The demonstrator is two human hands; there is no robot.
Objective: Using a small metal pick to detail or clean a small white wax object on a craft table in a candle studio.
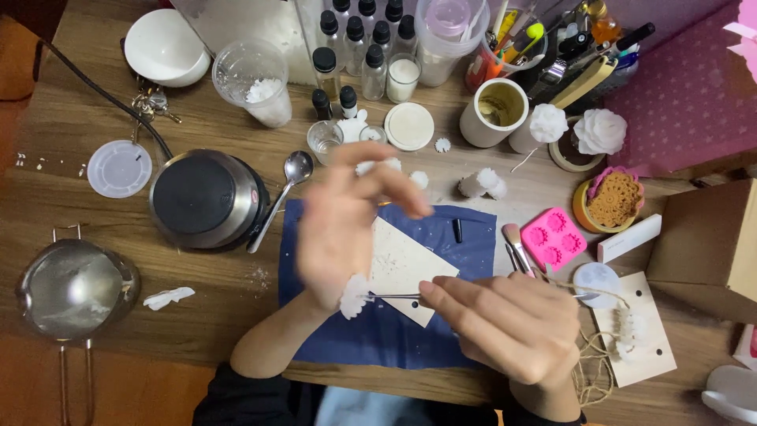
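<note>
Right hand (509, 323) pinches tweezers (394, 297) gripping a white wax flower (353, 296); blurred left hand (343, 225) hovers open above the blue mat (465, 237).

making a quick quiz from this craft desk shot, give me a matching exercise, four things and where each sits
Things:
1. silicone mold
2. metal spoon
3. white bowl
4. small white wax flower

Places:
A. at the far left corner of the table
B. at the tip of the tweezers held by the right hand, by the left hand
C. right of the blue mat, beside a brush
D. leaning against the round hot plate

Pairs: 1-C, 2-D, 3-A, 4-B
</note>
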